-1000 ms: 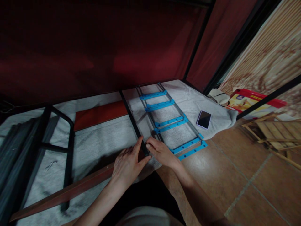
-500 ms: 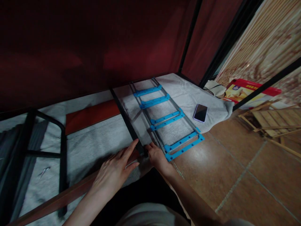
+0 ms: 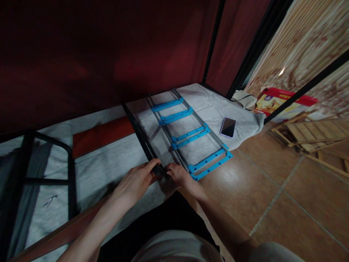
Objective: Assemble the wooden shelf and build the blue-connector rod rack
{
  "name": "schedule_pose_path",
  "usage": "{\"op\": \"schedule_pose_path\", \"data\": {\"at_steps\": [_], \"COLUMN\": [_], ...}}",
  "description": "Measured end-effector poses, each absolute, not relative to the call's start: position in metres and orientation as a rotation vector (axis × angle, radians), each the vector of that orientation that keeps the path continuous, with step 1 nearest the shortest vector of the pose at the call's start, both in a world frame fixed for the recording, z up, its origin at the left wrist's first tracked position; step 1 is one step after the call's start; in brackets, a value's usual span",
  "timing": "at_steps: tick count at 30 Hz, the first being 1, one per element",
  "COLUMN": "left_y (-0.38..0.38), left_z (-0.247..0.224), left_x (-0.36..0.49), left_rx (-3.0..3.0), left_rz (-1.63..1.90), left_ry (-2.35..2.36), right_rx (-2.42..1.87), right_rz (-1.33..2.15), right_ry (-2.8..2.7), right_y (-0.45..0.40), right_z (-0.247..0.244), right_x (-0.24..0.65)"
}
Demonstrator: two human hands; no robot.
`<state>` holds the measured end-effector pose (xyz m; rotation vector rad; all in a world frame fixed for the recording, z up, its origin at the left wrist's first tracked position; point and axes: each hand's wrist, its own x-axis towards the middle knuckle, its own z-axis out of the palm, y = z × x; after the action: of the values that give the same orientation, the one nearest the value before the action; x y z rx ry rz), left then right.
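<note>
– While two bare arms reach over a grey cloth [image 3: 215, 100], the left hand [image 3: 135, 183] is partly closed around the near end of a black bar [image 3: 143, 140]. What of the right?

– The right hand [image 3: 178, 174] meets the same end from the other side, fingers curled in; whether it pinches the bar or a small part there, I cannot tell.

– And the bar itself?

– It lies slantwise on the cloth, its far end near a dark red panel [image 3: 95, 54], between an orange-brown board [image 3: 102, 136] and a row of blue brackets [image 3: 177, 116]. A phone [image 3: 228, 127] lies beyond the brackets.

– What makes for good handling here?

– In my judgement, a steady left hand and light, precise right fingertips. The bar's length looks apt to magnify a small twist, so its far end is best left supported by the cloth, its line kept straight, and the brackets alongside given room.
</note>
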<state>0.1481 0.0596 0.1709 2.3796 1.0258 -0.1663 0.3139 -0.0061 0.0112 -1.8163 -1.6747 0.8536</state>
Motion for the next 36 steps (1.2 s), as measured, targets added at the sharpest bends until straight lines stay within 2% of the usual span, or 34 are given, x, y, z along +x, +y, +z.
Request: {"op": "schedule_pose_path", "data": {"at_steps": [13, 21, 27, 36], "left_y": [0.057, 0.056, 0.055, 0.059], "left_z": [0.187, 0.191, 0.19, 0.191], "left_x": [0.152, 0.15, 0.15, 0.145], "left_rx": [2.314, 2.298, 2.249, 2.209], "left_rz": [-0.079, -0.078, -0.061, -0.065], "left_ry": [1.007, 0.994, 0.986, 0.984], "right_rx": [-1.813, -1.723, -1.896, -1.989], "right_rz": [0.833, 1.03, 0.822, 0.781], "right_ry": [-1.453, -1.211, -1.419, -1.44], "right_y": [-0.009, -0.021, -0.019, -0.015], "right_z": [0.01, 0.004, 0.005, 0.007], "right_x": [0.306, 0.302, 0.297, 0.281]}}
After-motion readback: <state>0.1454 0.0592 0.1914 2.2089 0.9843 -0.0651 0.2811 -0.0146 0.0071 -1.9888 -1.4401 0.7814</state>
